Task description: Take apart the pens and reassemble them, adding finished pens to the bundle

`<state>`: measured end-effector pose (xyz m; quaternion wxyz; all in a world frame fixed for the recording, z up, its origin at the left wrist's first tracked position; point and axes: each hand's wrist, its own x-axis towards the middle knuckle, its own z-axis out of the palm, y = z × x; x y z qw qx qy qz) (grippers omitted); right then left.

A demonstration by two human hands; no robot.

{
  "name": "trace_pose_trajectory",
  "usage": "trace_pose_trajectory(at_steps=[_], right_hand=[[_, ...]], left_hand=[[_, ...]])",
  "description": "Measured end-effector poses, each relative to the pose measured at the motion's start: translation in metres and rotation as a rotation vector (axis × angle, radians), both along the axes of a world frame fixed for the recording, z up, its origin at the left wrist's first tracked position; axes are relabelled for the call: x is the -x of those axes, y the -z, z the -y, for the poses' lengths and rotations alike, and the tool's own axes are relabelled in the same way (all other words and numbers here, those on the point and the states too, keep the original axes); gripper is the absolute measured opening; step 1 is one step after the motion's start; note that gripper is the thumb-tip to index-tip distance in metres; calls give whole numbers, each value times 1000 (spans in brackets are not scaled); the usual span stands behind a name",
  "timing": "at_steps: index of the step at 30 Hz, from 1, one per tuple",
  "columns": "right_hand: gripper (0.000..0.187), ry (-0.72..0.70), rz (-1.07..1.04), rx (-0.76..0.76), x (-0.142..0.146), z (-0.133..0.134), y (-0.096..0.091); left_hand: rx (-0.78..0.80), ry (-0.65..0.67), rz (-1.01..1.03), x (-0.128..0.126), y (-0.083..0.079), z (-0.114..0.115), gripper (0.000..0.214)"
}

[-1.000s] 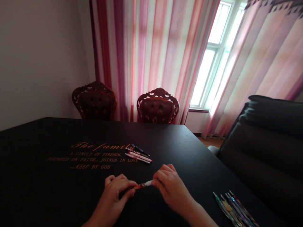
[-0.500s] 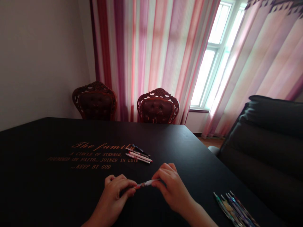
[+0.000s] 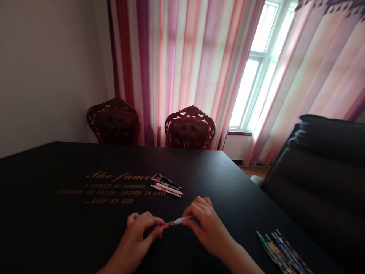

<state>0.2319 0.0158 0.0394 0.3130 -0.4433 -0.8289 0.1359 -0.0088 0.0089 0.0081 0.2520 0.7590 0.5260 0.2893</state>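
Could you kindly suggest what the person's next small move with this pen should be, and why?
I'd judge: probably pull the pen gently apart at its middle, since the left hand holds its patterned end and the right hand its pale end, each from its own side.

A matt black rectangular table (image 3: 225,179) fills the lower part of the frame, its far edge running across the middle. Copper-coloured printed lettering (image 3: 111,189) sits left of centre, with "The family" in script above three lines of capitals. At the lettering's right end, a small row of slim pens (image 3: 167,185) lies nearly parallel, dark ones behind pink-and-white ones. At lower right, a bunch of slim multicoloured pens (image 3: 281,249) lies fanned out, running off the frame's bottom edge.
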Motion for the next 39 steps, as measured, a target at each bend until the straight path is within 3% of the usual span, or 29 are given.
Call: trace_pose_trajectory(at_steps=[8, 15, 17, 20, 22, 25, 32, 34, 36, 39], right_hand=[[11, 0, 95, -10, 1, 0, 1], [41, 13, 137, -36, 3, 0, 9], [36, 15, 94, -3, 2, 1, 9], [7, 42, 9, 56, 3, 2, 6], [12, 52, -22, 84, 3, 3, 5], [3, 46, -40, 93, 5, 3, 5], [46, 39, 22, 82, 8, -1, 17], [33, 47, -8, 92, 8, 1, 15], [8, 52, -36, 104, 7, 2, 11], [6, 58, -44, 114, 7, 3, 9]], left_hand=[[-62, -1, 0, -1, -3, 3, 12], [-85, -17, -6, -1, -4, 2, 8], [-80, -24, 0, -1, -4, 2, 8], [-69, -33, 9, 0, -3, 1, 7], [-68, -32, 11, 0, -2, 1, 8], [-71, -26, 10, -1, -1, 1, 7], [-98, 29, -20, -3, -6, 4, 9], [-98, 17, -19, -3, -5, 4, 9], [-97, -1, -14, -2, -4, 2, 8], [-102, -14, -9, 0, 0, 1, 8]])
